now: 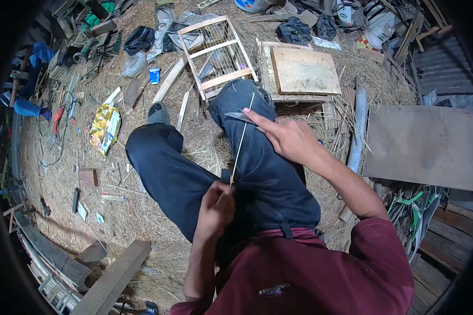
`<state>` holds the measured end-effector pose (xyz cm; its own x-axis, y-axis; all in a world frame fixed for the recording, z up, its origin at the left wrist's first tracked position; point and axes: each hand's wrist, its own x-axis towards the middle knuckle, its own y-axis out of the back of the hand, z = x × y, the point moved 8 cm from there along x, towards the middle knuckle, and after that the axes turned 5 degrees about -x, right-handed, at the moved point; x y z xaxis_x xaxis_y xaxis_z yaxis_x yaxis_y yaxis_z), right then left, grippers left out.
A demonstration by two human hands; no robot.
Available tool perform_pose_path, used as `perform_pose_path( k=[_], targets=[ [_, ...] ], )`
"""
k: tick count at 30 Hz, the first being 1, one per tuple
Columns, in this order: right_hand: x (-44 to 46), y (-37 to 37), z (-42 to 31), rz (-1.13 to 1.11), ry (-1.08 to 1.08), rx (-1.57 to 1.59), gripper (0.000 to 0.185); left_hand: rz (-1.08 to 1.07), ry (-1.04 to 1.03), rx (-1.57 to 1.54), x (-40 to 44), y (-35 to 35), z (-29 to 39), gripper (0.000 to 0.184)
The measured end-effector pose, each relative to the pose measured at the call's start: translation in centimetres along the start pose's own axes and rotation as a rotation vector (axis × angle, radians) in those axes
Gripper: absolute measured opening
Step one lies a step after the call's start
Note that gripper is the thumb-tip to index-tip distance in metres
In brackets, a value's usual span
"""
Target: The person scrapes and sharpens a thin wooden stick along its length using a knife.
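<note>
Should the flat, pointed metal blade (237, 116) slip along the thin wooden strip (239, 149), the soft, dark trousers (270, 176) beneath could be nicked; uneven pressure might snap so slender a piece. The pale, nearly straight strip is held over the right thigh, its lower end pinched in the closed left hand (215, 209). The blade is gripped by the right hand (290, 136), forefinger extended; any handle is hidden.

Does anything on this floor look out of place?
Yes: crumpled yellow packaging lies like litter on the debris-strewn floor, left of the person's legs. Farther left, a red tool lies there too, an odd spot for one.
</note>
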<state>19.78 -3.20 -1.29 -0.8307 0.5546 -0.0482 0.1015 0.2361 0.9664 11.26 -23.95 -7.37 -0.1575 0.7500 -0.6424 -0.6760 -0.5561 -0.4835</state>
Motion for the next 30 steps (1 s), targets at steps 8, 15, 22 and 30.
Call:
perform_pose_path(
  k=[8,15,22,30],
  targets=[
    [0.6,1.7,0.7,0.222,0.001,0.332,0.055,0.024,-0.028,0.008,-4.3,2.7,0.9,0.016],
    [0.0,1.2,-1.8,-0.088,0.188,0.046,0.057,-0.053,-0.138,0.026,6.3,-4.8,4.7,0.014],
    [0.6,0.3,-1.6,-0.116,0.165,-0.081,0.053,-0.076,-0.062,-0.039,8.3,-4.4,4.2,0.014],
    [1.2,0.1,0.8,0.006,0.058,-0.038,0.051,0.004,-0.052,0.035,1.8,-1.4,0.9,0.013]
  ],
)
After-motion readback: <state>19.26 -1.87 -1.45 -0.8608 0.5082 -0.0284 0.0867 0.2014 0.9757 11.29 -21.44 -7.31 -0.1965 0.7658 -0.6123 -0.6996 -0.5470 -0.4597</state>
